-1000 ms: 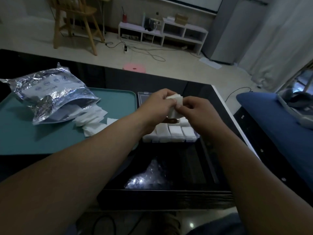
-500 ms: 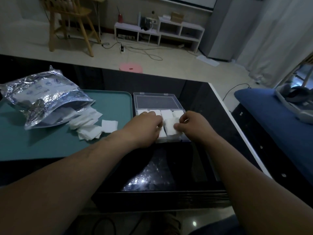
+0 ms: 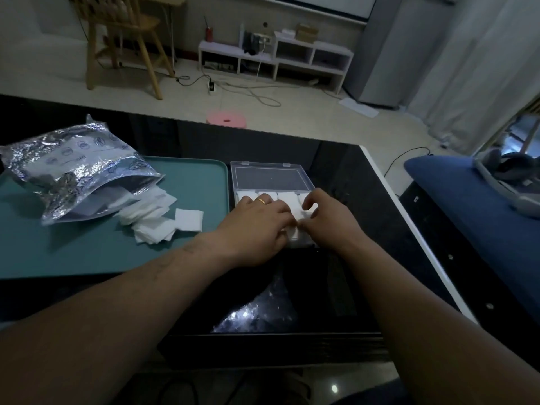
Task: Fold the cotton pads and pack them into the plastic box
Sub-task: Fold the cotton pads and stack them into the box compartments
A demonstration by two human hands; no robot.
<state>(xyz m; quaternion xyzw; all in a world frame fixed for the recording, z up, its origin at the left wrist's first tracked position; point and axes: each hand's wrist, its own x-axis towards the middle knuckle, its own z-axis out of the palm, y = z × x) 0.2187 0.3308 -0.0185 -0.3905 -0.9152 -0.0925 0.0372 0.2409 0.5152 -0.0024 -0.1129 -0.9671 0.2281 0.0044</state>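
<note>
A clear plastic box [image 3: 270, 177] lies open on the black table, its lid flat toward the far side. Rows of folded white cotton pads [image 3: 287, 199] fill its near half. My left hand [image 3: 254, 226] rests palm down over the left rows, a gold ring on one finger. My right hand [image 3: 328, 222] is beside it, fingertips pinching a folded pad down into the box near the front right. A loose pile of unfolded pads [image 3: 155, 220] spills from a silver foil bag [image 3: 76, 168] on the teal tray [image 3: 201, 176].
The black glass table [image 3: 344, 168] has a white right edge. A blue cushion [image 3: 467, 206] sits to the right. On the floor beyond stand a wooden chair [image 3: 122, 39], a pink stool [image 3: 226, 119] and a low white shelf [image 3: 277, 58].
Both hands dropped from chest height, where they held a folded pad, down onto the box. They now press the pad in among the rows.
</note>
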